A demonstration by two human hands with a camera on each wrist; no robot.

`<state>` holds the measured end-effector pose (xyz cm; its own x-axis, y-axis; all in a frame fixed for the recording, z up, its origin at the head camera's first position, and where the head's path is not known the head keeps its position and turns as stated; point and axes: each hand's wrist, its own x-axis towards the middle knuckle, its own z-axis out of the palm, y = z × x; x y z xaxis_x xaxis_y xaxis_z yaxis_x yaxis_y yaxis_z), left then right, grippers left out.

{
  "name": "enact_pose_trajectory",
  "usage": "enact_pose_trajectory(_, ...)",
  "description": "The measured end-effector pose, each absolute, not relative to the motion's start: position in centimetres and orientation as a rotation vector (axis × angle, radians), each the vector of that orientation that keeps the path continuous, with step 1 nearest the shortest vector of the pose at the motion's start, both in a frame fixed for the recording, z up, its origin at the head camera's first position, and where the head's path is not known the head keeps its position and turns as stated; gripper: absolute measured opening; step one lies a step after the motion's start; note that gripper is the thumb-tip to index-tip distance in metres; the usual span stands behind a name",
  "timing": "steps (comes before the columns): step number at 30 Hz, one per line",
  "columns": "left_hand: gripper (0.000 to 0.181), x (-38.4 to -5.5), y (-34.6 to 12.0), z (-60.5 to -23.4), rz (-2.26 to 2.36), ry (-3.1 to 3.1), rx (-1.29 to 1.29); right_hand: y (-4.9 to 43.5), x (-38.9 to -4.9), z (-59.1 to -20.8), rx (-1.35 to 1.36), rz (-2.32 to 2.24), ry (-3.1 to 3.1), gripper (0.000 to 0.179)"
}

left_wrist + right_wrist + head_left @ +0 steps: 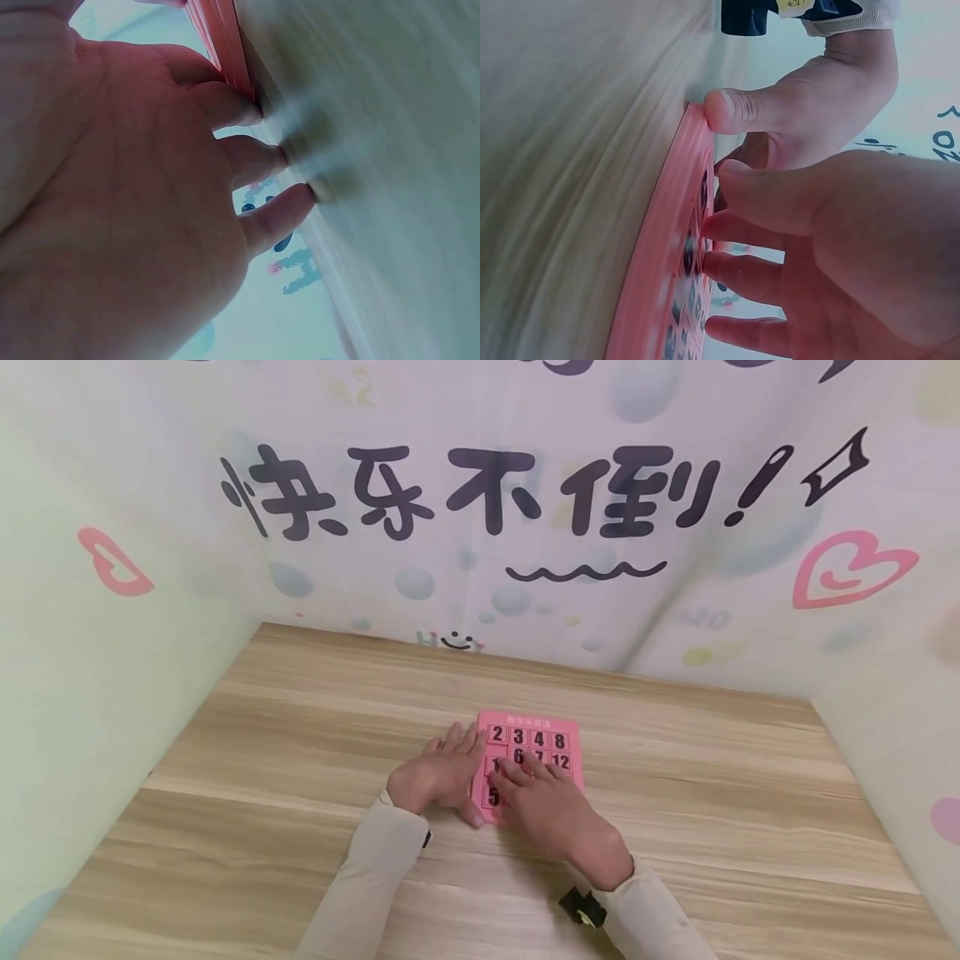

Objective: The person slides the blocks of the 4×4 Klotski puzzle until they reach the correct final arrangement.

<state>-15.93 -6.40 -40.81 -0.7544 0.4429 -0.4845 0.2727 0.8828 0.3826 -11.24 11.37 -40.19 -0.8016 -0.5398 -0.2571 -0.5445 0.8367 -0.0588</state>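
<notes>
Pink number board point(566, 725) lying on table point(300, 735); left hand point(441, 774) steadying its left side, fingers spread; right hand point(551, 812) touching tiles point(538, 739), fingers extended. Top tiles reading 2, 3, 4, 8, ordering looking unfinished; lower ones too covered to tell.

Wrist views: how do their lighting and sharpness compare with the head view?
Head: fairly even light, top row of the pink number slide puzzle readable; left wrist: bluish cast, the left hand in shade, soft shadows on a blurry wooden tabletop; right wrist: tabletop grain smeared, puzzle steeply foreshortened, hard to read.
</notes>
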Motion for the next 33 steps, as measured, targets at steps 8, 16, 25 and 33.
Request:
enact_pose_trajectory(8, 0.122, -16.0, -6.5, -40.6, 0.383, 2.467, 0.522, 11.4, -11.5, -40.4, -0.825, 0.015, 2.762, 0.047)
enact_pose_trajectory(16, 0.122, -16.0, -6.5, -40.9, 0.424, 2.473, 0.531, 11.6, -11.8, -40.7, -0.817, -0.026, 2.787, 0.047)
enact_pose_trajectory(25, 0.121, -15.9, -6.5, -40.7, 0.433, 2.474, 0.519, 11.7, -12.2, -40.9, -0.819, -0.064, 2.814, 0.047)
enact_pose_trajectory(33, 0.121, -15.8, -6.5, -40.8, 0.41, 2.476, 0.532, 11.8, -12.3, -41.3, -0.806, -0.086, 2.839, 0.049)
